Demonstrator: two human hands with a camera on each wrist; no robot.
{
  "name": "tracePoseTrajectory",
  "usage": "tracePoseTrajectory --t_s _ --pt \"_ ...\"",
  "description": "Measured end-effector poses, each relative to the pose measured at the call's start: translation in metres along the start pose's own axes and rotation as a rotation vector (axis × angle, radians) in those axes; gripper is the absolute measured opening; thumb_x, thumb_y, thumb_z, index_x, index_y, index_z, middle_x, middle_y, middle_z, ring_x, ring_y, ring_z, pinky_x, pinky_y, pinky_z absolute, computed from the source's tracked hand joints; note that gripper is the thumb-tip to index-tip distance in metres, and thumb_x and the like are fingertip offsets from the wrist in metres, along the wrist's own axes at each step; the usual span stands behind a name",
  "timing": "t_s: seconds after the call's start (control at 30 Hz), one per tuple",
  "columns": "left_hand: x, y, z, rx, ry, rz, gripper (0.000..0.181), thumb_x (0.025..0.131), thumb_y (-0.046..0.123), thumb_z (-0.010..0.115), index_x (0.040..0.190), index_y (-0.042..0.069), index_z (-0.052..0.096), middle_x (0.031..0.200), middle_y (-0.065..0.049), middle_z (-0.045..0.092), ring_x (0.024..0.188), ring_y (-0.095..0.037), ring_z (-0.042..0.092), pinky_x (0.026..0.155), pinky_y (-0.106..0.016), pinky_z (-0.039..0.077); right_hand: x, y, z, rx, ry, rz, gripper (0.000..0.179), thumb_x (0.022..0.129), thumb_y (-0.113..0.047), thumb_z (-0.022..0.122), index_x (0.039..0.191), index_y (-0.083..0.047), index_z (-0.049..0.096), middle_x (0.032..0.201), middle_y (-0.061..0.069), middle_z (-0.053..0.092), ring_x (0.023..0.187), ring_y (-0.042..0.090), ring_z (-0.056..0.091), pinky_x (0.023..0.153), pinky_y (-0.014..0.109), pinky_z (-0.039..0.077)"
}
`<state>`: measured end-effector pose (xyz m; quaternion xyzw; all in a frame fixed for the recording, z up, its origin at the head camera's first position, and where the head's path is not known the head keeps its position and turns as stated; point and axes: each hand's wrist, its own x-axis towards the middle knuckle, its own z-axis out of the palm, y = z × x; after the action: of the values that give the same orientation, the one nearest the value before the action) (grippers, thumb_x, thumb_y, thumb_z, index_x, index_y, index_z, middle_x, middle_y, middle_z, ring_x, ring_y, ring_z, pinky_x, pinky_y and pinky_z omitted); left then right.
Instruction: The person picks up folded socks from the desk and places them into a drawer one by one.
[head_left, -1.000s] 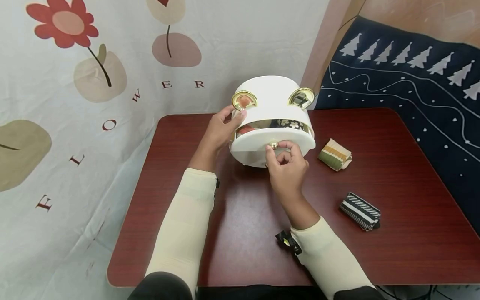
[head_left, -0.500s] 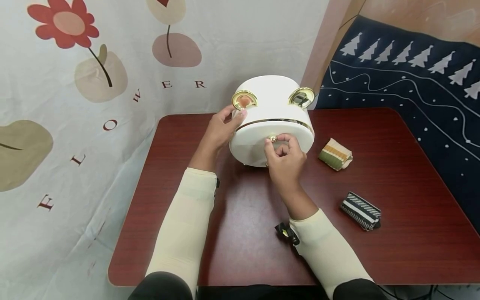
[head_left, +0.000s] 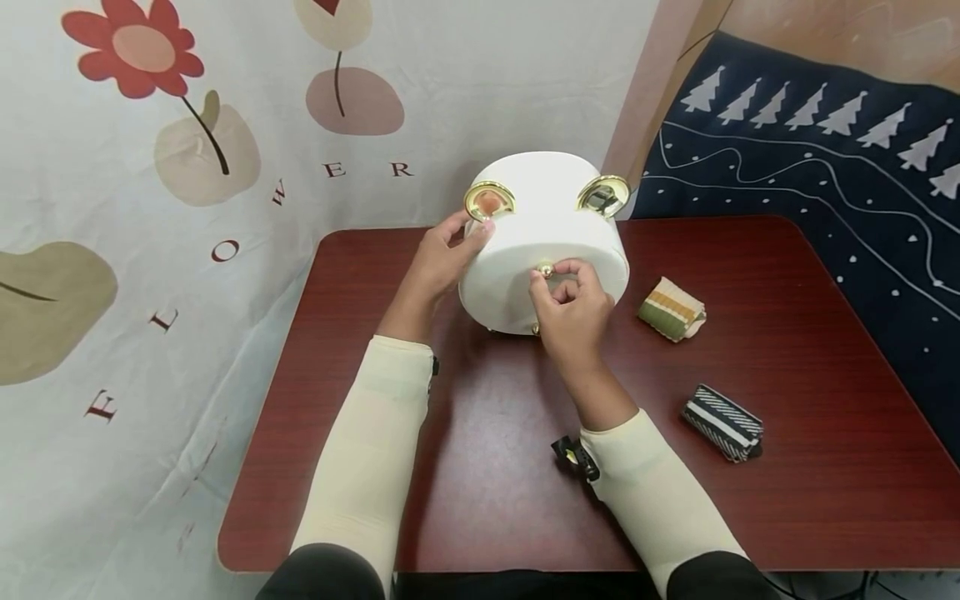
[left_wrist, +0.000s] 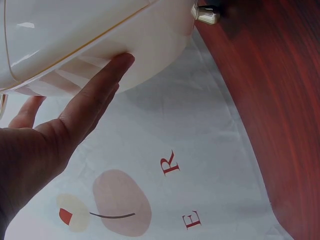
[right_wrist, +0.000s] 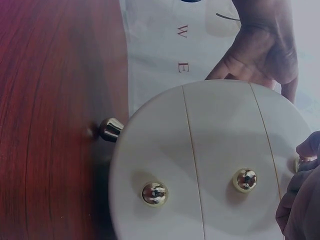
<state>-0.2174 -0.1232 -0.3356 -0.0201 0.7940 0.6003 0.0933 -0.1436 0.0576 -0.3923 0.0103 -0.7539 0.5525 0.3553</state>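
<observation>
A white, rounded drawer box with two gold ear-shaped discs on top stands near the table's back edge. My right hand pinches the small gold knob of its top drawer between thumb and index finger. That drawer's front sits flush with the body. Against the box's left side rests my left hand, thumb near the left gold ear. In the left wrist view the fingers lie straight along the white wall. Two lower gold knobs, one a middle knob, show in the right wrist view.
On the red-brown table, right of the box, lies a folded striped cloth in green, yellow and cream. Nearer me is a black-and-white striped folded cloth. A printed flower sheet hangs behind, with a navy tree-print cloth at right.
The top drawer has slid in, pushed by my right hand at its knob; the gap showing patterned cloth inside is now closed. My left hand stays on the box's side.
</observation>
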Motion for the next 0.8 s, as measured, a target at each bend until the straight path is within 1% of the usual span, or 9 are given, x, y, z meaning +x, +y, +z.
tracePoseTrajectory --t_s 0.13,0.23,0.37,0.47,0.63,0.8 --pt "0.001 -0.001 0.0 -0.009 -0.001 0.005 0.063 0.106 0.048 0.07 0.162 0.026 0.054 0.171 -0.01 0.045 0.138 -0.03 0.063 0.111 -0.05 0.057 0.0 0.0 -0.001 -0.007 -0.011 0.0 0.023 0.092 -0.01 0.082 0.102 0.006 0.068 0.05 0.0 0.042 0.047 0.002 0.035 0.05 0.018 0.032" --pt "0.002 -0.002 0.0 -0.02 -0.002 0.003 0.062 0.105 0.048 0.071 0.162 0.026 0.055 0.171 -0.011 0.045 0.136 -0.03 0.064 0.11 -0.05 0.058 -0.002 0.001 -0.002 -0.019 -0.022 -0.017 0.025 0.093 -0.012 0.083 0.104 0.006 0.068 0.05 0.0 0.041 0.047 0.004 0.035 0.051 0.018 0.032" --pt "0.002 -0.003 -0.001 -0.012 -0.003 -0.003 0.064 0.105 0.049 0.07 0.162 0.026 0.054 0.173 -0.011 0.042 0.142 -0.029 0.059 0.112 -0.05 0.056 -0.007 0.006 -0.005 -0.033 -0.039 -0.026 0.031 0.092 -0.011 0.085 0.11 0.007 0.067 0.05 0.002 0.043 0.047 0.005 0.036 0.052 0.018 0.032" --pt "0.002 -0.003 -0.001 -0.001 -0.005 -0.007 0.065 0.105 0.051 0.07 0.163 0.027 0.053 0.175 -0.01 0.04 0.148 -0.028 0.053 0.115 -0.051 0.054 -0.012 0.009 -0.006 -0.043 -0.048 -0.015 0.033 0.092 -0.011 0.085 0.112 0.006 0.066 0.049 0.004 0.045 0.046 0.004 0.037 0.053 0.018 0.034" --pt "0.002 -0.001 0.0 -0.003 -0.006 -0.013 0.065 0.105 0.05 0.07 0.163 0.027 0.052 0.175 -0.008 0.041 0.151 -0.027 0.05 0.116 -0.051 0.053 -0.018 0.015 -0.009 -0.065 -0.065 -0.015 0.034 0.092 -0.011 0.085 0.112 0.007 0.064 0.049 0.004 0.044 0.047 0.005 0.038 0.055 0.017 0.037" --pt "0.001 -0.001 0.0 -0.002 0.0 -0.006 0.065 0.105 0.049 0.07 0.164 0.026 0.052 0.175 -0.011 0.04 0.152 -0.028 0.049 0.117 -0.051 0.053 -0.02 0.018 -0.009 -0.091 -0.07 -0.026 0.037 0.094 -0.017 0.086 0.111 0.007 0.064 0.049 0.005 0.046 0.046 0.005 0.039 0.055 0.018 0.037"
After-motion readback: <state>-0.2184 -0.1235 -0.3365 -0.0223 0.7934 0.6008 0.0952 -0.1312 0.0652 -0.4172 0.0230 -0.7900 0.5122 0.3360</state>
